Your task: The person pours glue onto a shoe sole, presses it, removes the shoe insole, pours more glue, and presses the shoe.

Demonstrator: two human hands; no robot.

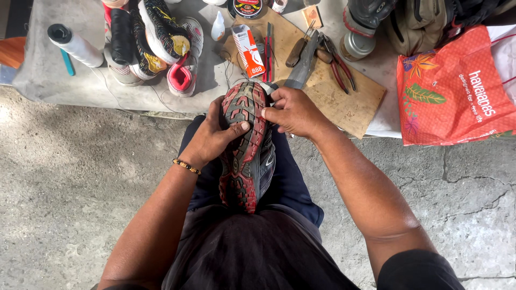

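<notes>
A sports shoe (pixel 246 156) lies sole-up on my lap, its tread red and dark grey. My left hand (pixel 212 137) grips its left side, thumb pressed across the sole. My right hand (pixel 293 111) pinches the shoe's right edge near the toe, fingers closed on the rim. The toe points away from me toward the low table (pixel 64 80).
On the table lie a pile of colourful sneakers (pixel 156 43), a white spool (pixel 75 45), a small glue bottle (pixel 217 27), an orange-white box (pixel 249 51), and pliers (pixel 336 64) and other tools on a wooden board (pixel 344 102). A red bag (pixel 457 91) sits at right. Cracked concrete floor lies below.
</notes>
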